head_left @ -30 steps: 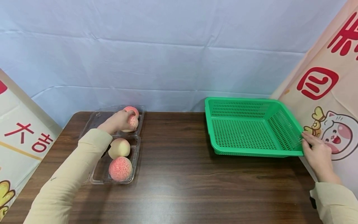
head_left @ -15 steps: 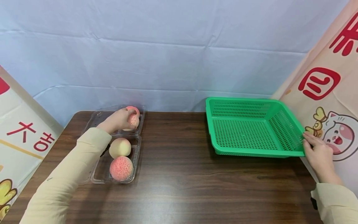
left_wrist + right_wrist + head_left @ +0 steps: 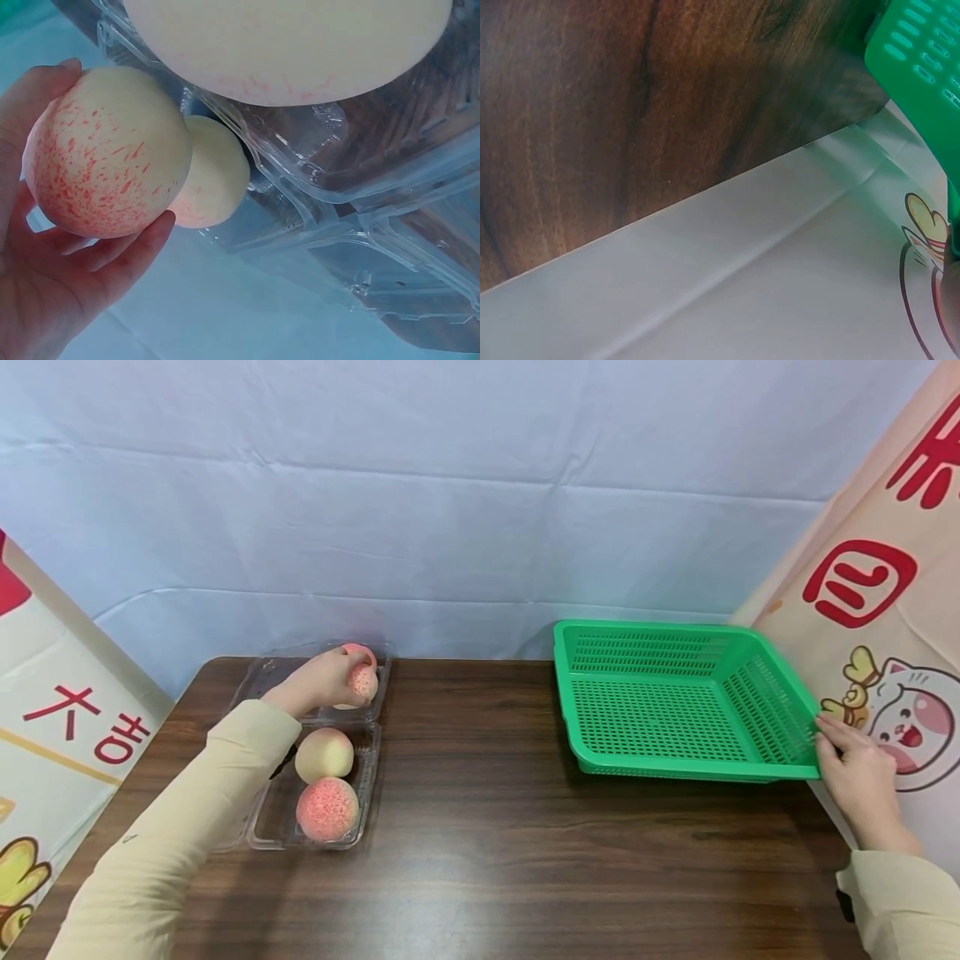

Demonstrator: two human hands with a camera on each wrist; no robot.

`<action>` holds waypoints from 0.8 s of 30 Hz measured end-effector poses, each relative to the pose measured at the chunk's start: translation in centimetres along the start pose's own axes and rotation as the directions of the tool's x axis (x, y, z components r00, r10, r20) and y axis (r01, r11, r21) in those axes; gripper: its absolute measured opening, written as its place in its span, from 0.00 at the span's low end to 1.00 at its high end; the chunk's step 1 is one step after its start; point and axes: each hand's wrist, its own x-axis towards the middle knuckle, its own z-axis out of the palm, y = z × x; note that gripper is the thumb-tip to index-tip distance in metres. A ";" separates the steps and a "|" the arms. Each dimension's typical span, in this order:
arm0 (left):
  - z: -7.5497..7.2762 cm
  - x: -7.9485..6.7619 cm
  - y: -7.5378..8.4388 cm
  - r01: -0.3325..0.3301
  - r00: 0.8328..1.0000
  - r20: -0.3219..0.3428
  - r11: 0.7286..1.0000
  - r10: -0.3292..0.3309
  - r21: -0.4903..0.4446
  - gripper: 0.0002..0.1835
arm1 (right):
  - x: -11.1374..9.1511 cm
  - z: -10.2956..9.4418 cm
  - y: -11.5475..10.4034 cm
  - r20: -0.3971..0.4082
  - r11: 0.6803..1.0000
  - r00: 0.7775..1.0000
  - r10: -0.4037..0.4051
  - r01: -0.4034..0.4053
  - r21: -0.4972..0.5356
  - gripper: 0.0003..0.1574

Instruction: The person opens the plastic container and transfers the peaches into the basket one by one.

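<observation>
The left hand (image 3: 321, 682) curls round a speckled peach (image 3: 109, 154) — it would likely roll off flat fingers. Another peach (image 3: 359, 651) peeks out just past that hand. Closer than the hand, two more peaches (image 3: 327, 810) sit in a clear tray (image 3: 272, 827); its sides probably stop rolling. The right hand (image 3: 858, 768) grips the green basket (image 3: 697, 768) beside it — maybe for steadiness.

The head camera looks forward and down from above, well back from the left fingers (image 3: 142, 251) and right fingers (image 3: 840, 737). The left wrist camera looks closely past the left fingers, sharing their peach (image 3: 109, 154) and the clear tray (image 3: 292, 176) beyond. The right wrist's faces the tabletop (image 3: 592, 112) beside the right fingers, sharing the green basket (image 3: 915, 97) they grip.
</observation>
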 end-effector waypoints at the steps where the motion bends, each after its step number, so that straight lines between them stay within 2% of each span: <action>1: 0.0 0.1 0.0 0.004 1.000 0.004 1.000 -0.004 -0.008 0.32 | 0.0 0.0 0.0 -0.002 1.000 1.000 0.001 -0.001 -0.002 0.23; 9: 0.0 0.2 0.5 0.010 1.000 0.010 1.000 -0.010 0.007 0.32 | 0.2 -0.1 -0.1 0.006 1.000 1.000 0.015 -0.015 -0.010 0.23; 24: -0.4 0.2 1.2 -0.035 0.999 0.015 0.998 0.034 0.045 0.34 | 0.1 -0.2 -0.3 0.013 1.000 1.000 0.010 -0.010 0.003 0.23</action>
